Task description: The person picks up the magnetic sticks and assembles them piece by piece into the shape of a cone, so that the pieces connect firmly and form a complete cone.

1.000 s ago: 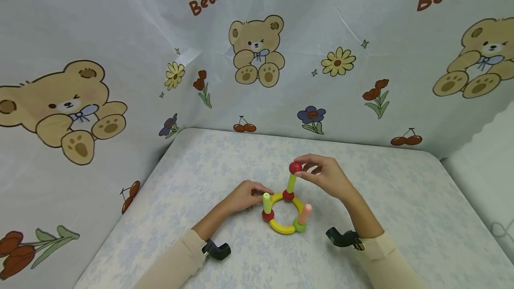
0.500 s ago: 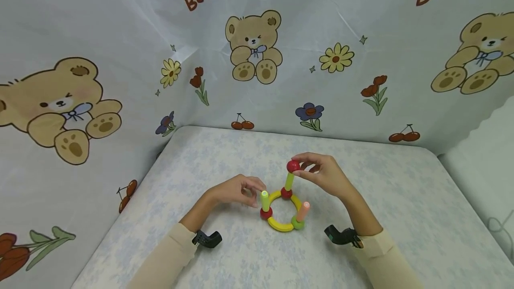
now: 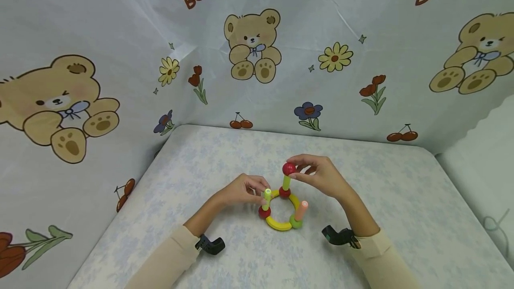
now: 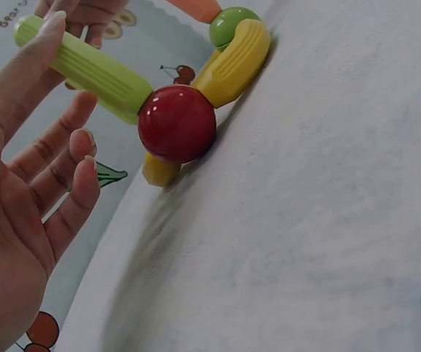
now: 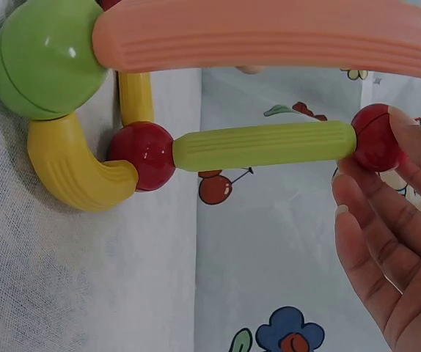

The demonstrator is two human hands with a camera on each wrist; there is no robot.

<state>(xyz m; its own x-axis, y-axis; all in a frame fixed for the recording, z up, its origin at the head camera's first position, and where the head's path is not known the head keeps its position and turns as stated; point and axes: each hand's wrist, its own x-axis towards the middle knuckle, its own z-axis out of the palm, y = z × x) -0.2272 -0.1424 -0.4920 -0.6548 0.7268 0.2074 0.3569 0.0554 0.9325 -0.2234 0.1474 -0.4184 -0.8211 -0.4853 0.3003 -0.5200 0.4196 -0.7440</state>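
Observation:
A ring of yellow curved pieces lies on the table, joined by two red balls and one green ball. From the left red ball rises a light green rod; my left hand pinches its upper end between thumb and index finger, other fingers loosely bent. At the back, a second light green rod stands on the other red ball. Capping that rod is a red ball, which my right hand pinches with its fingertips. An orange rod leans up from the green ball, untouched.
The table has a pale blue-patterned cover. Behind and left of it hangs a bear-print cloth. A black wrist camera sits on the left wrist, another black camera on the right. A thin cable lies far right.
My left hand lifted from the ring's left side, drew back left, then came to the left green rod and pinched it. My right hand stays on the top red ball, slightly shifted left.

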